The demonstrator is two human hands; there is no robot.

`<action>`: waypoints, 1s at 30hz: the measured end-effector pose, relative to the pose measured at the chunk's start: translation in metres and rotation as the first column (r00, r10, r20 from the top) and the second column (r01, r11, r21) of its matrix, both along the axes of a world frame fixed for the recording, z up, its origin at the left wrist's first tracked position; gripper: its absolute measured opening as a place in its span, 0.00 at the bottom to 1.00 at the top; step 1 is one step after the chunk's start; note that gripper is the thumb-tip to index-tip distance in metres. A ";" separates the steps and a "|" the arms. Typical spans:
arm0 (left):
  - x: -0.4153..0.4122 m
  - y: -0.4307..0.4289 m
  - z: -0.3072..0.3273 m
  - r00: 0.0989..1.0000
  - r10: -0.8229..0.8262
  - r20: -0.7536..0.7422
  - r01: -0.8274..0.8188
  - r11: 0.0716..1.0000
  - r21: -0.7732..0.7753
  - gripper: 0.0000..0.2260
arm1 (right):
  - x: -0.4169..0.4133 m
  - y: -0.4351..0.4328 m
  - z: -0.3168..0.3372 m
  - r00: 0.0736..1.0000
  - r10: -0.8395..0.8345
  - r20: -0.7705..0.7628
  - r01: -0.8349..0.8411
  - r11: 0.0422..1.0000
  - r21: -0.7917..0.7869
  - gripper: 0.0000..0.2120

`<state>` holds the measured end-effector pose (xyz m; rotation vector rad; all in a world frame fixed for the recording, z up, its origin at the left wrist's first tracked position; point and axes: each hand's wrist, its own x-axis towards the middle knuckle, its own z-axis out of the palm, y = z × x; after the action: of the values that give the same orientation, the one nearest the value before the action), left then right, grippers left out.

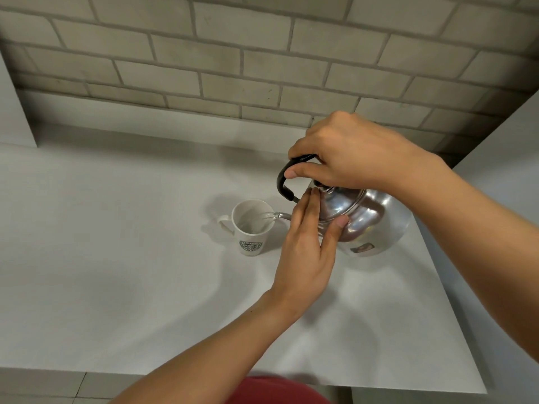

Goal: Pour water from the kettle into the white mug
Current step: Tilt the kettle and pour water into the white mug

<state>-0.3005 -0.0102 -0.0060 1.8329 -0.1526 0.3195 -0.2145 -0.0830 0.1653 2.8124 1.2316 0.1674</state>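
grey brick backs a white counter (pixel 116 258). right hand (pixel 355 158) is wrapped tight round the handle of the tilted kettle (pixel 367 220); left hand (pixel 306 252), fingers flat and spread, presses its lid. water streams from the spout into the mug (pixel 252 225) just left of it.

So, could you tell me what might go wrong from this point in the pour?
1. The left hand presses flat on the kettle's lid; if it slips, the lid might fall.
2. The spout sits at the white mug's near rim, so more tilt could send water past it onto the counter.
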 end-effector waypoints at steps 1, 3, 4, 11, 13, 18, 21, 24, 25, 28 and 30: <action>0.000 0.000 0.000 1.000 0.001 0.000 -0.001 1.000 0.001 0.27 | 0.000 0.000 0.000 1.000 0.002 0.001 -0.002 1.000 0.000 0.20; -0.001 0.000 0.001 1.000 0.002 0.000 -0.002 1.000 0.004 0.27 | 0.000 0.000 -0.001 1.000 0.005 0.003 -0.005 1.000 -0.001 0.21; -0.001 0.001 0.002 1.000 0.001 0.000 -0.001 1.000 0.003 0.27 | 0.000 0.001 -0.001 1.000 0.007 0.006 -0.007 1.000 -0.004 0.21; -0.003 0.000 0.007 1.000 -0.004 0.010 0.005 1.000 -0.017 0.27 | -0.004 0.002 0.003 0.998 0.032 0.057 -0.030 0.999 -0.021 0.21; -0.003 0.001 0.007 1.000 -0.007 0.004 0.007 1.000 -0.016 0.28 | -0.004 0.004 0.005 0.998 0.028 0.061 -0.026 0.999 -0.032 0.21; -0.002 0.000 0.008 1.000 -0.003 -0.001 0.003 0.999 -0.043 0.28 | -0.006 0.008 0.009 0.998 0.013 0.061 -0.010 0.998 -0.061 0.22; -0.002 0.000 0.009 1.000 -0.001 0.004 0.001 0.998 -0.060 0.28 | -0.006 0.011 0.013 0.998 0.015 0.066 -0.009 0.996 -0.087 0.22; -0.002 0.001 0.011 1.000 0.005 0.004 -0.005 0.998 -0.069 0.28 | -0.007 0.014 0.015 0.998 0.005 0.063 0.002 0.994 -0.113 0.22; -0.002 0.001 0.011 1.000 0.010 0.006 -0.009 0.998 -0.068 0.28 | -0.007 0.015 0.015 0.998 0.002 0.063 0.006 0.992 -0.123 0.22; -0.002 0.001 0.012 1.000 0.003 0.004 -0.003 0.996 -0.084 0.28 | -0.008 0.018 0.017 0.998 -0.017 0.061 0.025 0.989 -0.146 0.22; -0.002 0.001 0.012 1.000 -0.003 0.000 0.003 0.996 -0.093 0.28 | -0.009 0.019 0.017 0.998 -0.026 0.062 0.035 0.987 -0.157 0.22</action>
<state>-0.3026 -0.0091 0.0059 1.7402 -0.1381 0.3187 -0.2230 -0.0635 0.1826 2.6696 1.1350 0.1444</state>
